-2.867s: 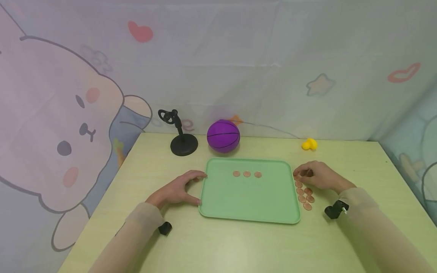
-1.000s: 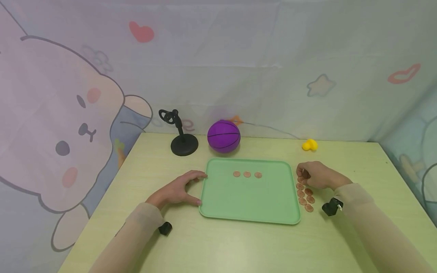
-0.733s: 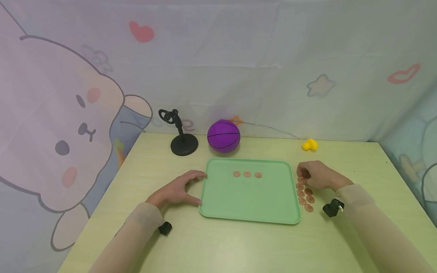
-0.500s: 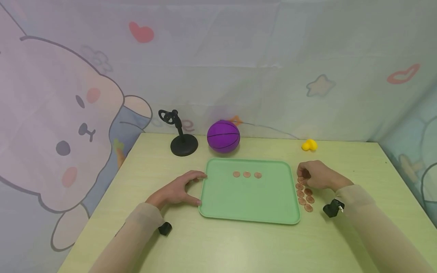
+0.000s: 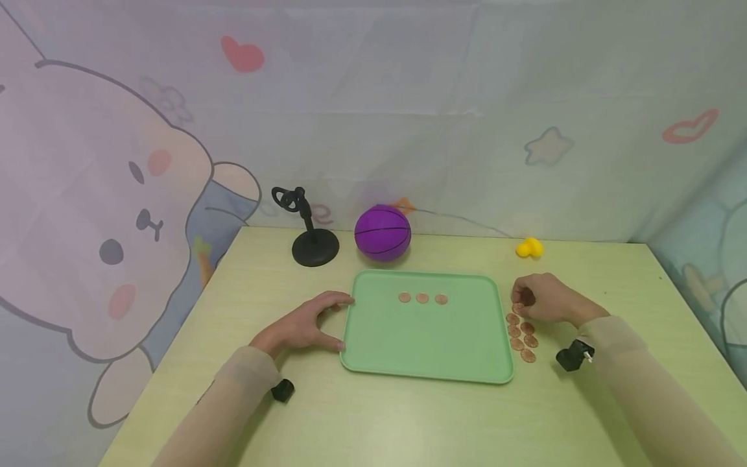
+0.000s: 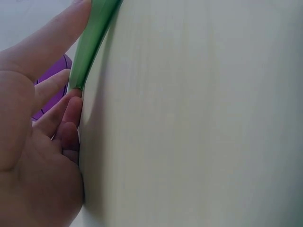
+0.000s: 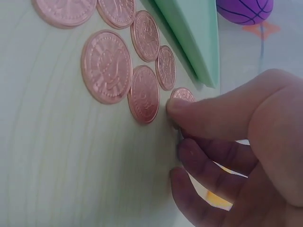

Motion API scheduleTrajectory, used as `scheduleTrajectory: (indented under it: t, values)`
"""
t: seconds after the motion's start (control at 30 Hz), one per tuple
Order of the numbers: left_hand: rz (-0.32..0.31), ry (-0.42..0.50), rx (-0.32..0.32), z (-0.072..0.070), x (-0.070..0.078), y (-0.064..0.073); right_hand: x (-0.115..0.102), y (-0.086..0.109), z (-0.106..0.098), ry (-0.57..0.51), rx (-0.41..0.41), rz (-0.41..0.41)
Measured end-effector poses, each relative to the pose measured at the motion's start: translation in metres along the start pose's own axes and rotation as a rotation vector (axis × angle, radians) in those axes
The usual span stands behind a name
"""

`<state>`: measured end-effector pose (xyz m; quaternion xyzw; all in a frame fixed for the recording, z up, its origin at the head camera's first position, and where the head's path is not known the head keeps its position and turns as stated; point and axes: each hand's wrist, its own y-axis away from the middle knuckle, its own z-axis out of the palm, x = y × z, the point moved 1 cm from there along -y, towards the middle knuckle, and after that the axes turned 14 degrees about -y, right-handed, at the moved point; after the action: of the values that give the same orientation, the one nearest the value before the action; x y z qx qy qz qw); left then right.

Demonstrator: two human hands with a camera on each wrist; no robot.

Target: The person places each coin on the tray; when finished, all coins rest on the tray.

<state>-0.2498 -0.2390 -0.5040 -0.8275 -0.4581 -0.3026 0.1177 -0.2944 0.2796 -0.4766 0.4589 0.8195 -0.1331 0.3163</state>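
Note:
A light green tray (image 5: 428,350) lies on the table, with 3 copper-coloured coins (image 5: 423,298) in a row near its far side. My left hand (image 5: 303,324) rests at the tray's left edge, thumb and fingers spread apart and touching the rim. Just outside the right rim, several more coins (image 7: 107,66) lie flat on the table in two rough columns. At the far end of that group my right hand (image 5: 543,298) pinches one coin (image 7: 184,94). Its thumb covers part of the coin's face in the right wrist view; the other fingers are bent behind it.
Behind the tray stand a purple ball (image 5: 382,233) with black lines and a black stand (image 5: 315,248) with a round base. A small yellow object (image 5: 529,248) sits at the back right. A printed cloth (image 5: 467,130) hangs behind the table.
My right hand has shifted slightly right, away from the tray, with the pinched coin. Since the oldest frame the coins outside the tray have moved slightly toward me. My left hand stays put.

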Motion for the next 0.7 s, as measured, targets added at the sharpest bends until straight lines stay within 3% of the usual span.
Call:
scheduleTrajectory:
  t: [0.23, 0.7]
  values:
    - [0.000, 0.002, 0.002, 0.000, -0.001, 0.000, 0.007, 0.008, -0.003, -0.087, 0.030, -0.020]
    - [-0.002, -0.005, 0.006, 0.000, -0.002, -0.002, 0.009, 0.016, -0.010, -0.189, 0.039, 0.047]
